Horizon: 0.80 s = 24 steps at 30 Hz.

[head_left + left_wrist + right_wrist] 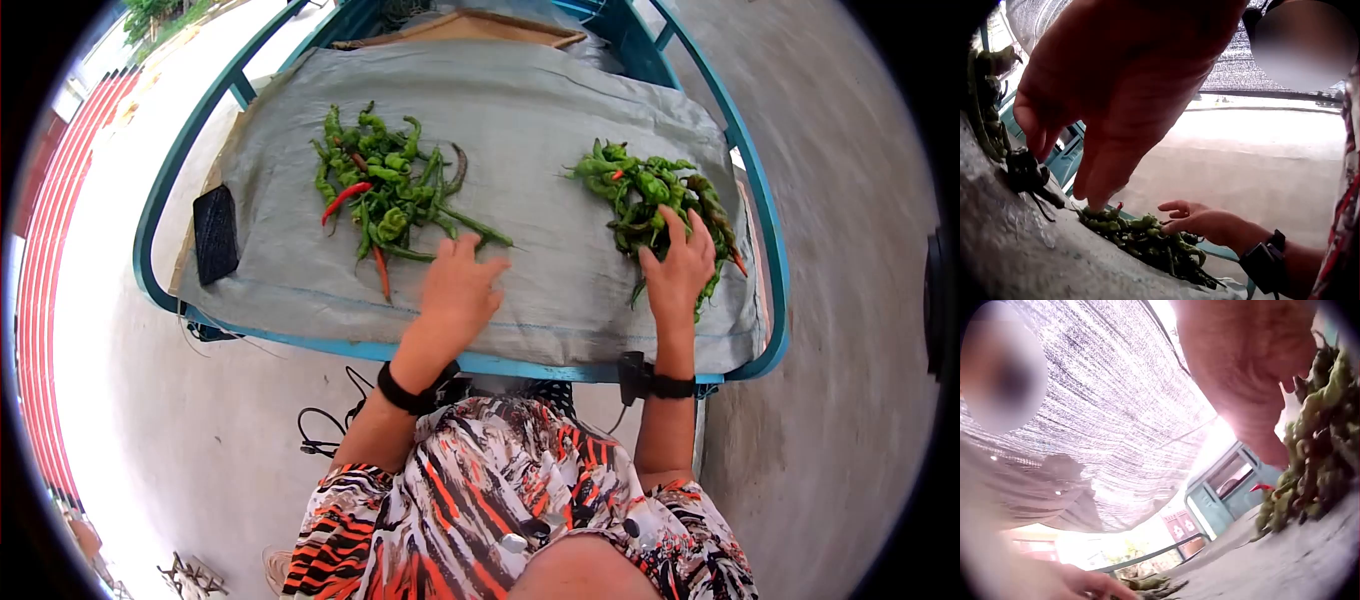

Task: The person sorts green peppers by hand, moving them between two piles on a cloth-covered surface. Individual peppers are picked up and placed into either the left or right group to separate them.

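Peppers (392,185) lie just beyond the relaxed left grip (460,288), beneath the loose right grip (682,264).

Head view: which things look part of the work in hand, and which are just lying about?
Apparently part of the work:
- left pile of peppers, nearest the left hand
- right pile of peppers, with the right hand at it
- grey sheet under both

Seemingly just lying about:
- black object by the sheet's left edge
- tan board beyond its far edge

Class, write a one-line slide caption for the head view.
Left hand near one pile of mostly green peppers, right hand at a second pile, both piles on a grey sheet.
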{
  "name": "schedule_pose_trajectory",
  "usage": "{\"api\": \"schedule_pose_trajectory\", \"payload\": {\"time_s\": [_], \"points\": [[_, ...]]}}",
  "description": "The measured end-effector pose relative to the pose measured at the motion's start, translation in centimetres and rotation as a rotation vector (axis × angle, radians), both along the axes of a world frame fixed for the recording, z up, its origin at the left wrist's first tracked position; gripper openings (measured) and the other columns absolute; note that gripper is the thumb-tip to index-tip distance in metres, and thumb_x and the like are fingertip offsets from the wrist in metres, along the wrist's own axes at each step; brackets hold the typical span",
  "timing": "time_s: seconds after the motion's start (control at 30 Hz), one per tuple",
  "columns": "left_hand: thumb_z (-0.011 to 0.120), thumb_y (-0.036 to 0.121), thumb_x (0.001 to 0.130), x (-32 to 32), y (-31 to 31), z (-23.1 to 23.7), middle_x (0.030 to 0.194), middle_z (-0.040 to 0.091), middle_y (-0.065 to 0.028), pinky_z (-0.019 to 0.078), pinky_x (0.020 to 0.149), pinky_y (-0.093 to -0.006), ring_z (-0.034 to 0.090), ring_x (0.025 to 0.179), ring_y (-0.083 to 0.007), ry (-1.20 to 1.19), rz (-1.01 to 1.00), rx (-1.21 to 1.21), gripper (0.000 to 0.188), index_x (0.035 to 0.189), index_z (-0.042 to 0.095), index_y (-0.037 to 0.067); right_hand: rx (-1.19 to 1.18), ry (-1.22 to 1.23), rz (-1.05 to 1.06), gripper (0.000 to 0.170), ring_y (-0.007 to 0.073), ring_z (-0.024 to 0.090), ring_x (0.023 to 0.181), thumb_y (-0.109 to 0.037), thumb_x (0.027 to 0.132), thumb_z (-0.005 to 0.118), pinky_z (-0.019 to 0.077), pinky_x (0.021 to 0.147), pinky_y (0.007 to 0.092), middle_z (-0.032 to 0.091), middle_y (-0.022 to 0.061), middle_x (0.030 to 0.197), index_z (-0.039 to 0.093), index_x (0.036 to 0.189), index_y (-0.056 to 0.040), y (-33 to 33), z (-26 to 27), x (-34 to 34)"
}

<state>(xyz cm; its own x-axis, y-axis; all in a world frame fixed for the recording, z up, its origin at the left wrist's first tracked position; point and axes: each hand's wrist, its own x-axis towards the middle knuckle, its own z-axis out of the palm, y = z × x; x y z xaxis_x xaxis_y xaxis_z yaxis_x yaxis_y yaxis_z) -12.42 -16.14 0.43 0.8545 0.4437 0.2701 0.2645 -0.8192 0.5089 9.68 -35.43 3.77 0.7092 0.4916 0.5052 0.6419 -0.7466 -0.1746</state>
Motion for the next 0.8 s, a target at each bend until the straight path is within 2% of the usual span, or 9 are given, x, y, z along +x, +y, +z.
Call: {"api": "schedule_pose_trajectory", "payload": {"time_s": [0.07, 0.17, 0.37, 0.47, 0.57, 0.6, 0.7, 0.73, 0.8], "points": [[0.074, 0.010, 0.073, 0.2, -0.4, -0.5, 0.121, 0.057, -0.0178, 0.0479, 0.089, -0.0424, 0.050, 0.114, -0.0366, 0.044, 0.057, 0.114, 0.035, 0.108, 0.071, 0.011, -0.137, -0.037, -0.084, 0.056, 0.0361, 0.044, 0.132, -0.006, 0.076, 0.075, 0.0354, 0.106, 0.0512, 0.051, 0.0132, 0.140, 0.062, 0.128, -0.0230, -1.3, -1.1, 0.6], [0.069, 0.006, 0.075, 0.5, 1.0, -2.4, 0.119, 0.056, -0.0171, 0.0490, 0.084, -0.0417, 0.053, 0.111, -0.0358, 0.081, 0.159, 0.284, 0.029, 0.104, 0.070, 0.007, -0.088, -0.073, -0.027, 0.055, 0.0353, 0.046, 0.129, -0.009, 0.076, 0.077, 0.0368, 0.104, 0.0501, 0.053, 0.0113, 0.137, 0.064, 0.126, -0.0258, -1.7, -2.1, 1.4], [0.065, 0.001, 0.075, 1.1, 2.8, -2.5, 0.098, 0.052, -0.0144, 0.0496, 0.074, -0.0423, 0.056, 0.096, -0.0341, 0.021, 0.257, 0.210, 0.023, 0.098, 0.068, 0.004, -0.112, -0.153, 0.057, 0.044, 0.0316, 0.051, 0.122, -0.013, 0.077, 0.078, 0.0402, 0.097, 0.0468, 0.057, 0.0084, 0.129, 0.069, 0.117, -0.0271, -1.4, -2.8, 3.0], [0.064, -0.003, 0.076, 1.0, 2.8, -2.8, 0.104, 0.049, -0.0164, 0.0494, 0.076, -0.0453, 0.055, 0.096, -0.0364, 0.046, 0.215, 0.082, 0.030, 0.106, 0.065, 0.003, -0.095, -0.114, 0.071, 0.037, 0.0296, 0.055, 0.115, -0.012, 0.079, 0.076, 0.0424, 0.092, 0.0439, 0.059, 0.0085, 0.123, 0.071, 0.113, -0.0249, -1.3, -2.6, 3.8], [0.066, -0.003, 0.076, 0.4, 2.3, -1.7, 0.115, 0.049, -0.0188, 0.0501, 0.080, -0.0461, 0.055, 0.103, -0.0390, 0.031, 0.174, -0.002, 0.034, 0.110, 0.063, 0.004, -0.011, -0.204, 0.115, 0.029, 0.0285, 0.058, 0.108, -0.011, 0.082, 0.073, 0.0443, 0.085, 0.0401, 0.060, 0.0088, 0.117, 0.072, 0.109, -0.0220, -1.4, -2.4, 5.0], [0.067, -0.003, 0.077, 0.2, 2.0, -0.9, 0.119, 0.048, -0.0197, 0.0503, 0.082, -0.0463, 0.056, 0.106, -0.0399, 0.011, 0.163, -0.021, 0.036, 0.111, 0.063, 0.004, 0.100, -0.085, 0.137, 0.021, 0.0294, 0.058, 0.105, -0.010, 0.087, 0.070, 0.0455, 0.086, 0.0390, 0.059, 0.0104, 0.115, 0.072, 0.107, -0.0164, -1.5, -2.4, 5.4], [0.071, 0.001, 0.078, -0.5, 1.8, 0.9, 0.126, 0.049, -0.0193, 0.0502, 0.087, -0.0463, 0.054, 0.114, -0.0403, -0.008, 0.155, -0.070, 0.039, 0.115, 0.061, 0.006, 0.341, -0.047, 0.244, 0.016, 0.0297, 0.057, 0.105, -0.008, 0.092, 0.065, 0.0455, 0.089, 0.0381, 0.058, 0.0114, 0.112, 0.070, 0.107, -0.0121, -1.4, -1.7, 6.7], [0.070, 0.001, 0.079, -0.8, 1.9, 1.2, 0.126, 0.050, -0.0184, 0.0505, 0.087, -0.0457, 0.055, 0.113, -0.0391, -0.024, 0.138, -0.107, 0.038, 0.116, 0.061, 0.006, 0.369, -0.061, 0.228, 0.013, 0.0277, 0.057, 0.107, -0.007, 0.097, 0.060, 0.0446, 0.092, 0.0375, 0.059, 0.0107, 0.111, 0.067, 0.108, -0.0080, -1.3, -0.9, 6.5], [0.070, 0.003, 0.081, -1.0, 2.0, 1.9, 0.128, 0.051, -0.0165, 0.0511, 0.086, -0.0445, 0.057, 0.111, -0.0366, -0.057, 0.105, -0.174, 0.038, 0.118, 0.061, 0.007, 0.463, -0.113, 0.182, 0.014, 0.0202, 0.056, 0.106, -0.010, 0.101, 0.057, 0.0451, 0.090, 0.0334, 0.058, 0.0080, 0.111, 0.065, 0.112, -0.0079, -1.2, 0.7, 6.1]]}}
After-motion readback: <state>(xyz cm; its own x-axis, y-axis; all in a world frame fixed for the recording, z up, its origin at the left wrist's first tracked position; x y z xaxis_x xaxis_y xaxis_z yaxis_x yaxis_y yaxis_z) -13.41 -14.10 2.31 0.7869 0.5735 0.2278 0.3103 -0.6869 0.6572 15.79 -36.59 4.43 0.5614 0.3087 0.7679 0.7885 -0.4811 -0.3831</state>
